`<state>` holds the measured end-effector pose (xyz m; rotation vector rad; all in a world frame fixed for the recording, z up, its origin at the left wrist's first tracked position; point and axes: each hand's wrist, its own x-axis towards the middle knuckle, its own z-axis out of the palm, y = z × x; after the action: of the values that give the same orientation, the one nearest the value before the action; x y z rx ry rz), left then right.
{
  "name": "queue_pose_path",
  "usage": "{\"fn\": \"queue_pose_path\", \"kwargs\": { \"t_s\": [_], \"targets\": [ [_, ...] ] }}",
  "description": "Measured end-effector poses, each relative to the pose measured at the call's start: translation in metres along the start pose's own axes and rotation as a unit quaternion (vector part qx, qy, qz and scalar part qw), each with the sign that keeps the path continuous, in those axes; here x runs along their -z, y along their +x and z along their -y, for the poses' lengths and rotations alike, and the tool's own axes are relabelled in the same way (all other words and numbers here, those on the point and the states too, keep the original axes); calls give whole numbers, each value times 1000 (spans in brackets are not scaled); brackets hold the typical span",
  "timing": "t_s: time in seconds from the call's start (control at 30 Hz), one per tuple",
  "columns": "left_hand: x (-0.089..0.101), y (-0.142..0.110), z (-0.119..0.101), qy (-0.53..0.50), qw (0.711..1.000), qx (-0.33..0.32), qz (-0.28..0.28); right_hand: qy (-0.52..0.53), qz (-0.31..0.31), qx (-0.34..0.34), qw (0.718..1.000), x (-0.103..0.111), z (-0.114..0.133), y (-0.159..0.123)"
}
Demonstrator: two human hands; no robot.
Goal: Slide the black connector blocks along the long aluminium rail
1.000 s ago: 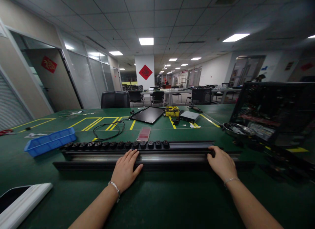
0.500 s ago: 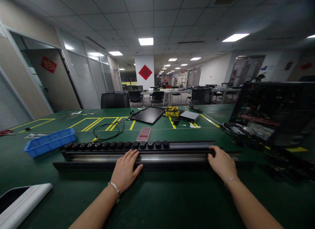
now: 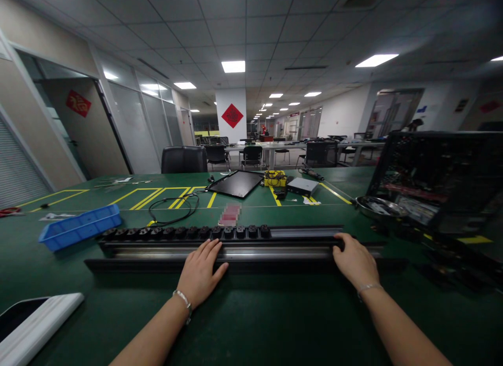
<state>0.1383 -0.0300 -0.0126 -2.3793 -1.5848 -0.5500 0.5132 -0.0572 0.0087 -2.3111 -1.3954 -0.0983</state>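
A long black power strip (image 3: 275,248) with a row of several sockets lies across the green table in front of me. My left hand (image 3: 201,271) rests flat on its middle, fingers stretched out over the rail. My right hand (image 3: 356,261) curls over the strip's right end, fingers wrapped on the top edge. Both wrists wear thin bracelets.
A blue bin (image 3: 80,227) sits at the left, a white-edged device (image 3: 35,324) at the near left corner. Beyond the strip lie a black cable loop (image 3: 173,208), a dark flat panel (image 3: 236,183), a yellow box (image 3: 275,178) and a grey box (image 3: 302,185). An open computer case (image 3: 436,182) and metal bowl (image 3: 379,207) stand at the right.
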Motion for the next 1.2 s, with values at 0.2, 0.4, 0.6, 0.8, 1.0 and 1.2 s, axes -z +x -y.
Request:
{"fn": "queue_pose_path", "kwargs": {
  "t_s": [0.2,0.4,0.6,0.8,1.0,1.2],
  "targets": [
    [-1,0,1,1,1000,-4,-1,7,-2,-2,1000,-1,-1,1],
    [-3,0,3,-6,1000,-10,-9,6,-8,-3,1000,-2,-2,0],
    [-7,0,4,-8,1000,-12,-16,12,-8,-5,1000,-1,-2,0],
    [-4,0,3,-2,1000,-6,-5,16,-12,-6,1000,-2,-4,1],
    [0,0,1,-5,1000,-6,-5,17,-9,-4,1000,-1,-5,2],
    [-3,0,2,-8,1000,-8,-6,1,-14,4,1000,-1,-9,4]
  ]
}}
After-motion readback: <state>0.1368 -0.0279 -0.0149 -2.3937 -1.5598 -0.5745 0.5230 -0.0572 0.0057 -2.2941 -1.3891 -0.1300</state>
